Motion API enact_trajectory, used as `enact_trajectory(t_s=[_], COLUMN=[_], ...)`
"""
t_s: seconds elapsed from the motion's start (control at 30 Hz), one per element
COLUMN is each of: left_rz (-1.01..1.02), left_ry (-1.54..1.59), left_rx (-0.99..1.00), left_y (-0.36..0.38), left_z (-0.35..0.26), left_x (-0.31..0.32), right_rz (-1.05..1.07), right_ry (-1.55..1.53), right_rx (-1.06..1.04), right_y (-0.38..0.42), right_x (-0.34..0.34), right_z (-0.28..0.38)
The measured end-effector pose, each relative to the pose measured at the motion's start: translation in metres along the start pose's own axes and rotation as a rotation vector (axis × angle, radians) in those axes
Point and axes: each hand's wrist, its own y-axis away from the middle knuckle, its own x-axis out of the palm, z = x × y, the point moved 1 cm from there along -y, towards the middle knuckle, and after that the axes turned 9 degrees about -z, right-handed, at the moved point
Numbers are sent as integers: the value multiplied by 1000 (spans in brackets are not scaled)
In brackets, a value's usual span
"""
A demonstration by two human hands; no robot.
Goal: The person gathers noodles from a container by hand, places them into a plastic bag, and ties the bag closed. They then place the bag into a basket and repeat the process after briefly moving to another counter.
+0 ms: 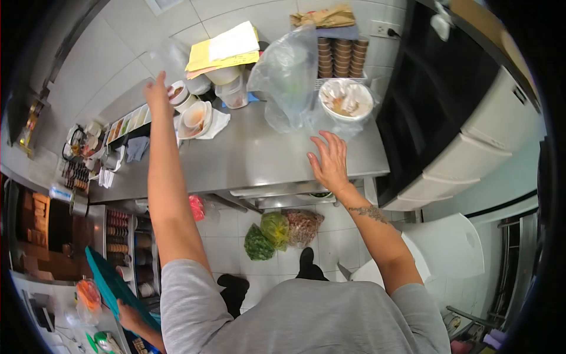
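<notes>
My left hand [157, 92] is stretched over the back left of the steel counter [253, 153]; a finger points out and I see nothing in its grasp. Close beside it is a white tub [178, 93] with reddish-brown contents, and something translucent [169, 57] is blurred behind. Below the tub, a whitish bowl [194, 120] with an orange-tinted inside rests on white paper [219, 124]. My right hand [331, 160] hovers at the counter's front edge, fingers apart and holding nothing. Nearest to it are a clear plastic bag [283, 82] and a white bag-lined bowl [346, 100].
Brown stacked cups [342, 58] stand at the back. Yellow and white papers [227, 47] lie on containers. Bags of green leaves [258, 243] and brown pieces [302, 227] sit on the floor. A white chair [445, 248] is at right; another person's hand [130, 315] shows lower left.
</notes>
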Motion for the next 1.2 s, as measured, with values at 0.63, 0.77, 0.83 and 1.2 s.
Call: enact_trajectory(t_s=[0.63,0.77,0.83,1.2], left_rz=[85,209,235,-60], left_ry=[-1086,-1094,-1103,-796], left_rx=[850,890,864,901], left_y=[-186,-195,-168,-192], left_z=[-85,19,16,-31], left_x=[57,99,109,111], right_rz=[169,199,193,170], right_ry=[142,143,142,89], right_rx=[190,200,203,207], right_y=[3,2,3,4], right_x=[50,50,50,46], right_z=[-14,-14,-14,-15])
